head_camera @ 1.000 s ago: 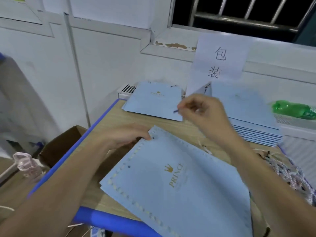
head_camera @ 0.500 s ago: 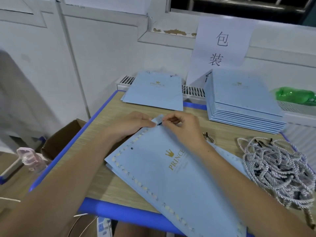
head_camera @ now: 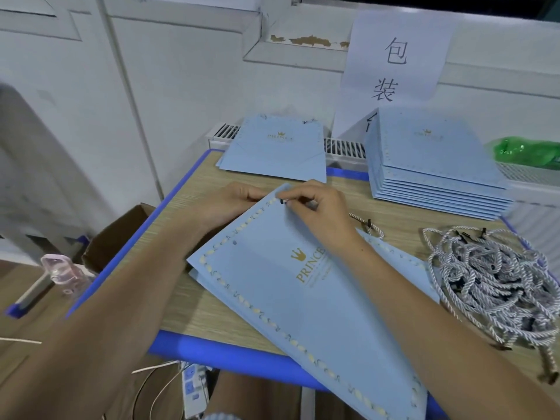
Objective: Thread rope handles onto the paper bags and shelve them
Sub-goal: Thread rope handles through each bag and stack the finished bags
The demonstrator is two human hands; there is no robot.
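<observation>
A flat light-blue paper bag [head_camera: 303, 298] with a gold crown print lies on the wooden table [head_camera: 194, 313] in front of me. My left hand [head_camera: 224, 204] holds the bag's far corner, fingers tucked under its edge. My right hand [head_camera: 315, 210] pinches the dark tip of a rope handle at a hole near that corner. The rest of that rope [head_camera: 368, 225] trails out behind my right wrist. A second hole shows further down the bag's edge.
A tangled heap of grey-white rope handles [head_camera: 491, 283] lies at the right. A tall stack of blue bags [head_camera: 433, 165] stands at the back right, a few bags [head_camera: 272, 150] at the back middle. A green bottle [head_camera: 527, 153], a cardboard box [head_camera: 121, 234] and a pink bottle [head_camera: 60, 271] surround the table.
My right hand came down from above the table to the bag's far corner, bringing the rope tip to the hole. My left hand stayed at the corner.
</observation>
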